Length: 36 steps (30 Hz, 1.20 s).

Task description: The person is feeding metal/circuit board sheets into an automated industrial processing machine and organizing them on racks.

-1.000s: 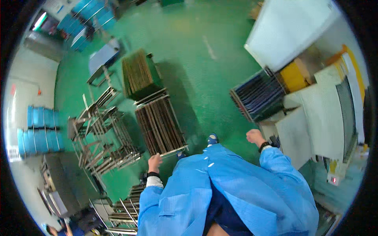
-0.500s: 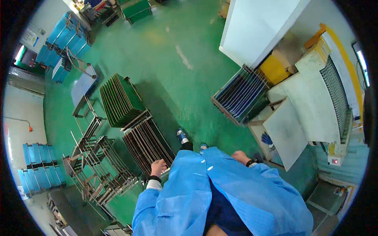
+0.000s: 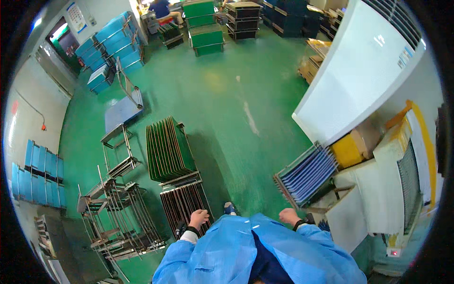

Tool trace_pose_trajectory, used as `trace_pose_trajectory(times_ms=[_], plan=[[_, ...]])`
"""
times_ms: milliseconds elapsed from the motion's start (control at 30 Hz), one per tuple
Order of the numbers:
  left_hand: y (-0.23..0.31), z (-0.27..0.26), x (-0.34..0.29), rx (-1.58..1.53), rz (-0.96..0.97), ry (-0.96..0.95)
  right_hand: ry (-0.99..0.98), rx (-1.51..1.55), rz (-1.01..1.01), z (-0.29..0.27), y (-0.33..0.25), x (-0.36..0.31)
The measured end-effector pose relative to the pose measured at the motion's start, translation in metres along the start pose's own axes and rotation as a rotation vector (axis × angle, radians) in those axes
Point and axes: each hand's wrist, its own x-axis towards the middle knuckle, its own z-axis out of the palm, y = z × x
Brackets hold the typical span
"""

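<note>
In front of my blue coat [image 3: 213,251], my left hand [image 3: 198,218] hangs with its fingers curled and nothing showing in them. It is nearest to a rack of upright dark panels [image 3: 182,206], seemingly apart from it. On the other side, my right hand [image 3: 289,216] is also loosely closed, with no object visible in it. A dark band circles each wrist. One blue shoe [image 3: 229,208] shows on the green floor below.
Green panels [image 3: 168,149] stand behind the dark ones. Bare metal frames [image 3: 123,213] and a flat trolley [image 3: 124,111] are at left. At right stand a rack of bluish panels [image 3: 307,175], a yellow box [image 3: 347,149] and a tall white cabinet [image 3: 350,71]. Far off, a person [image 3: 161,9] sits.
My view has tilted up and shifted, so the far crates and a seated person now show. The nearby racks sit lower in view. Both hands stay closed in front of me.
</note>
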Motion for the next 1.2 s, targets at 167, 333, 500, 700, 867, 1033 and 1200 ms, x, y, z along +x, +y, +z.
trace_pose_trajectory(times_ms=[167,333,500,700,867,1033,1200], plan=[[-0.006,-0.037,0.014,-0.119,-0.060,0.148,-0.072,-0.290,-0.350,0.029,-0.119,0.044],[-0.029,-0.045,0.021,-0.137,-0.179,0.274,-0.198,-0.367,-0.482,0.030,-0.169,0.084],[-0.023,-0.022,0.025,-0.364,-0.218,0.314,-0.233,-0.227,-0.300,-0.003,-0.214,0.138],[0.038,0.025,0.061,-0.243,-0.091,0.263,-0.286,-0.294,-0.151,-0.078,-0.268,0.239],[0.121,0.064,0.104,-0.553,-0.003,0.282,-0.172,-0.406,-0.204,-0.129,-0.302,0.297],[0.189,0.080,0.094,-0.497,0.090,0.424,-0.274,-0.541,-0.127,-0.139,-0.322,0.346],[0.149,0.057,0.099,-0.750,-0.087,0.487,-0.357,-0.471,-0.052,-0.094,-0.402,0.351]])
